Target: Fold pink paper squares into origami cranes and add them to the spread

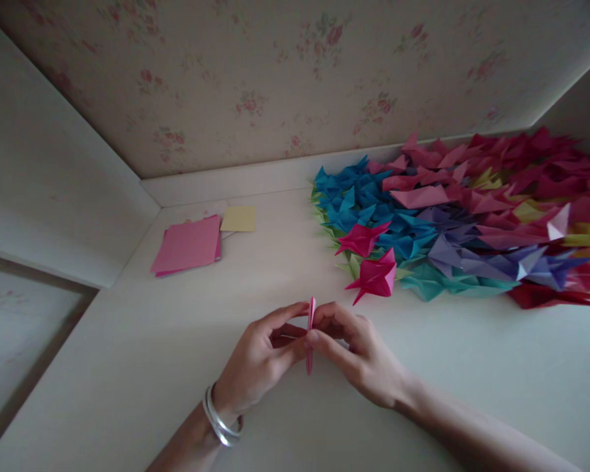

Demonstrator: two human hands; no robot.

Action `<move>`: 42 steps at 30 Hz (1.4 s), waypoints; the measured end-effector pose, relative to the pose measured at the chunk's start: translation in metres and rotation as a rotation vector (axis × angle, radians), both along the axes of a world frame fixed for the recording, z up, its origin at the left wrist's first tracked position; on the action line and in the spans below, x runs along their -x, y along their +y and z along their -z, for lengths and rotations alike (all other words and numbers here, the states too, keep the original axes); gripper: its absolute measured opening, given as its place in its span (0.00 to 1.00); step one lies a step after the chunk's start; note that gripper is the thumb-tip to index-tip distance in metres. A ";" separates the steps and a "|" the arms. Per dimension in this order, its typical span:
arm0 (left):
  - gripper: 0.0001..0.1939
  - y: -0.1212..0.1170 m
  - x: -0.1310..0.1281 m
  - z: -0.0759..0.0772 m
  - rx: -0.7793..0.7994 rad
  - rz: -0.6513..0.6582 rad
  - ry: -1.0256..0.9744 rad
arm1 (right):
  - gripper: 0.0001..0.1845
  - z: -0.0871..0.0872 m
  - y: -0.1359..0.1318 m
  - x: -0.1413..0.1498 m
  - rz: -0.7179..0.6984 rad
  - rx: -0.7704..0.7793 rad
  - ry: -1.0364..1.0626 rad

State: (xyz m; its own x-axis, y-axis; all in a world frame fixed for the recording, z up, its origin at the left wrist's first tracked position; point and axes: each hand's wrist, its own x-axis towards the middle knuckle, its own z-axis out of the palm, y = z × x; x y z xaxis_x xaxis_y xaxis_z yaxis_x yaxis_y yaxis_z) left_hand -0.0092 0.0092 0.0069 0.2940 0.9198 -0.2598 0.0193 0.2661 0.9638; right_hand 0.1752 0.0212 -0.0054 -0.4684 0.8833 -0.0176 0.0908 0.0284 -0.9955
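Observation:
A narrow piece of folded pink paper (pixel 310 314) stands on edge between my two hands, above the white tabletop. My left hand (pixel 270 347) grips it from the left between fingers and thumb, with silver bangles (pixel 219 419) around that wrist. From the right, my right hand (pixel 361 351) pinches the same paper with thumb and fingertips. Just beyond the right hand sit two bright pink folded paper cranes (pixel 377 275), at the near edge of a large pile. The paper's inner folds are hidden, since it is seen edge-on.
The pile of paper cranes (pixel 452 252) in blue, pink, purple, teal, red and yellow covers the back right of the white tabletop (pixel 142 367). At the back left lie pink paper squares (pixel 187 242) and a yellow square (pixel 239 219). A floral wall (pixel 270 85) rises behind.

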 end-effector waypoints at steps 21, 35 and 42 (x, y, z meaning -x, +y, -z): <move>0.18 -0.005 -0.009 0.006 -0.354 -0.009 0.218 | 0.06 0.003 -0.004 -0.001 0.097 -0.299 -0.314; 0.29 -0.011 -0.009 0.019 -0.772 0.070 0.764 | 0.13 0.009 -0.007 0.008 0.194 -0.244 -0.281; 0.26 -0.012 -0.013 0.012 -0.807 0.018 0.690 | 0.21 0.011 -0.007 0.006 0.245 -0.314 -0.300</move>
